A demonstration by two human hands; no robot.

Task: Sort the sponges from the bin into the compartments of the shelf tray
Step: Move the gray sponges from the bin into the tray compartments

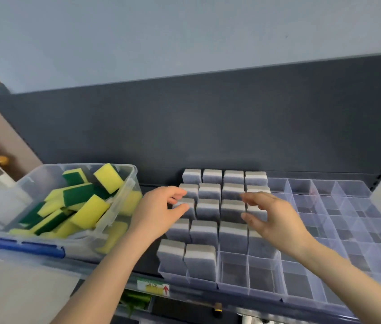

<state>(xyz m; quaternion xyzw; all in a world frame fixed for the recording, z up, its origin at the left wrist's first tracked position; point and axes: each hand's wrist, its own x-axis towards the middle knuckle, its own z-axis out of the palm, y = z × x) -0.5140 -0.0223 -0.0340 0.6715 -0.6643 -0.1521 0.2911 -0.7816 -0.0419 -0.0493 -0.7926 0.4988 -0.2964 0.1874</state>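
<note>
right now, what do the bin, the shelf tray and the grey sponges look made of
Bin: clear glossy plastic; yellow sponges show through its walls. Shelf tray: clear rigid plastic, likely; see-through dividers. Grey sponges: probably layered foam, matte, with banded sides.

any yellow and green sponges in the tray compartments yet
No, the clear compartment tray holds only grey sponges; yellow and green sponges lie in the clear plastic bin.

You see a bin (133, 174) and a shelf tray (353, 190) of clear glossy plastic, yellow sponges (90, 210) of porous foam with rough green layer, matt grey sponges (208, 208), and a matt dark back panel (208, 127).
</note>
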